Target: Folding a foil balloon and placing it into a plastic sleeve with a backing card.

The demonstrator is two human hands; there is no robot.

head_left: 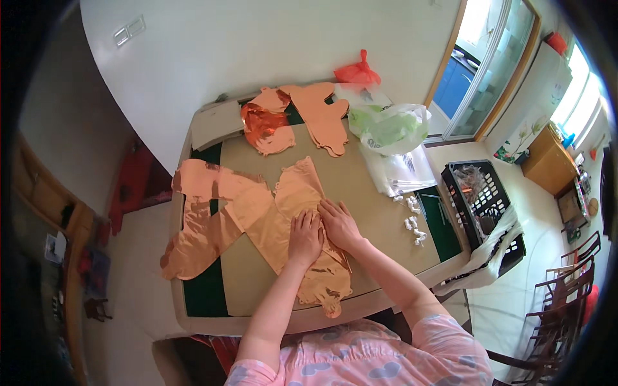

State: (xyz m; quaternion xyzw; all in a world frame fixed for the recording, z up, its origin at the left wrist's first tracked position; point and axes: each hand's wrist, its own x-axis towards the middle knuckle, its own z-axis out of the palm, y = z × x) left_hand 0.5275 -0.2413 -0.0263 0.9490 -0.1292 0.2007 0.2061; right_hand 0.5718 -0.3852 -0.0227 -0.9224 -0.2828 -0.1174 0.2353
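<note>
A flat, uninflated rose-gold foil balloon [267,235] lies on the table in front of me, its small tab pointing toward my body. My left hand [306,238] rests palm down on the foil, fingers stretched forward. Beside it, almost touching, my right hand [340,224] also presses flat on the balloon with its fingers extended. The foil is creased around both hands, and the part beneath them is hidden. Another rose-gold foil balloon [203,241] spreads out to the left, meeting or overlapping the first one.
At the table's [386,257] far side lie a stack of foil balloons [318,116] and a shinier foil piece [264,128]. Clear plastic bags [389,128], a red bag [358,72] and small white twisted pieces [412,222] sit rightward. A black crate [479,193] stands beyond the right edge.
</note>
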